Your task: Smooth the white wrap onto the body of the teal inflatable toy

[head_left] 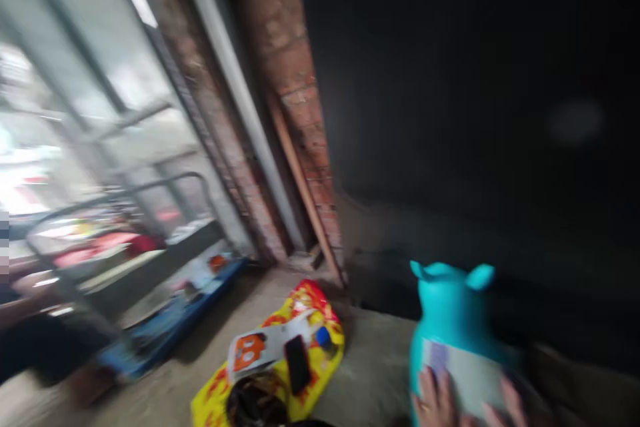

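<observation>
Standing upright, turquoise toy (453, 310) under fingers (437, 400).

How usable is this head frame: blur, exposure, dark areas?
Head view: strong motion blur throughout; the windows at left are blown out, the upper right is almost black. The turquoise eared toy and yellow bag stay recognisable; fingers at the bottom edge press a pale card against the toy, smeared.

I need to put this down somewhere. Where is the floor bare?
Bare concrete floor lies between the yellow printed bag and the turquoise eared container, which fingers touch. Another strip runs between the bag and the blue cart. The bag and cart are cluttered.
</observation>
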`<state>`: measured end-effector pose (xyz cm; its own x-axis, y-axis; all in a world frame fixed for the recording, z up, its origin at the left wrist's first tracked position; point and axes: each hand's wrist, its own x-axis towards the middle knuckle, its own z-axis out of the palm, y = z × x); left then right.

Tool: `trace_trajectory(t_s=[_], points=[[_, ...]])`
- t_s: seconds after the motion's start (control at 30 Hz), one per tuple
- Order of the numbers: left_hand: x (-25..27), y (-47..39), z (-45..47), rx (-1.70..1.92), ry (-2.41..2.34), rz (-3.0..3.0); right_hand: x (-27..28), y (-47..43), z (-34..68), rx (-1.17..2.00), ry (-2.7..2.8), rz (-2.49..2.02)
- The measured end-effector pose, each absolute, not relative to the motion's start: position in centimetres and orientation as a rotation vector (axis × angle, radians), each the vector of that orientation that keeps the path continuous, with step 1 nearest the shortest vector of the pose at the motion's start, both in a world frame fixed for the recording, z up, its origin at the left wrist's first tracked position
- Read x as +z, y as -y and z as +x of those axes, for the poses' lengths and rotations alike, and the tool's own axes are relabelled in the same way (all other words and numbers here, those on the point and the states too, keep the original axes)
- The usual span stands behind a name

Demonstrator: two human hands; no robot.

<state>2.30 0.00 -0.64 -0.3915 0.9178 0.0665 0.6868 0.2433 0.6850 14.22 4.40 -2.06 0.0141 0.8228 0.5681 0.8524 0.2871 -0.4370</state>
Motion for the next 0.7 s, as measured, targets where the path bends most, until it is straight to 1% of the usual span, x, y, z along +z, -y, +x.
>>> trace_trajectory(t_s=[0.1,0.13,0.2,0.3,0.47,0.63,0.7], points=[[-2.3,1.2,7.4,0.73,-2.017,1.594,-3.9,-1.0,21.1,-0.175,1.703,-1.801],[-2.7,1.8,8.2,0.587,-2.119,1.663,-4.7,0.3,22.2,-0.15,1.677,-1.856],[-3.2,2.8,8.7,0.441,-2.228,1.872,-6.2,2.5,23.0,-0.093,1.663,-1.867],[-2.9,3.2,8.4,0.377,-2.32,2.055,-7.5,3.7,22.3,-0.074,1.619,-1.864],[-1.2,-0.5,8.7,0.282,-2.276,1.993,-5.8,-0.3,22.2,0.061,1.547,-1.979],[-1.1,-5.2,8.8,0.313,-2.226,2.039,-3.4,-6.9,23.4,0.223,1.733,-1.928],[-1.4,-7.0,8.7,0.373,-2.227,2.021,-2.4,-9.6,23.6,0.336,1.805,-1.876]])
